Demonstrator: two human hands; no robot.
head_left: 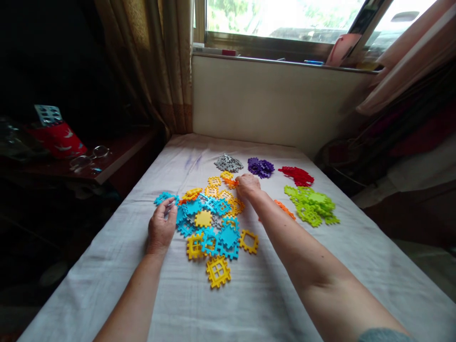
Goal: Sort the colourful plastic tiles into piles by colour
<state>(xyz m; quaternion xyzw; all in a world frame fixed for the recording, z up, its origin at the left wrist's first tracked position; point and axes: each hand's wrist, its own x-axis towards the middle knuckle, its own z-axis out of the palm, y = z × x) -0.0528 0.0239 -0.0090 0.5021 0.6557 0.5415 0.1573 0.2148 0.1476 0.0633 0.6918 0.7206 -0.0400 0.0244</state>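
Grey tiles (228, 164), purple tiles (261, 167), red tiles (297, 176) and lime tiles (313, 205) are sorted toward the far and right edges of the sheet (185, 304); blue and yellow tiles (203, 219) are left mixed centrally. An orange tile (231, 183) is met by the right hand (248, 185), grip indiscernible; the left hand (162, 230) is held fingers apart.

Blue tiles (228, 236): plastic, smooth, satin sheen. Yellow tiles (203, 219): same plastic, soft shine. Green pile (317, 199): plastic, slightly glossy. Grey pile (228, 164): plastic, duller. Sheet (185, 299): matt cloth, lightly wrinkled. Curtain (176, 71): cloth, silky sheen. Wall (256, 97): smooth, low sheen. Table (123, 156): dark wood, apparently polished, though shadow hides much. Window pane (285, 16): clear glass.
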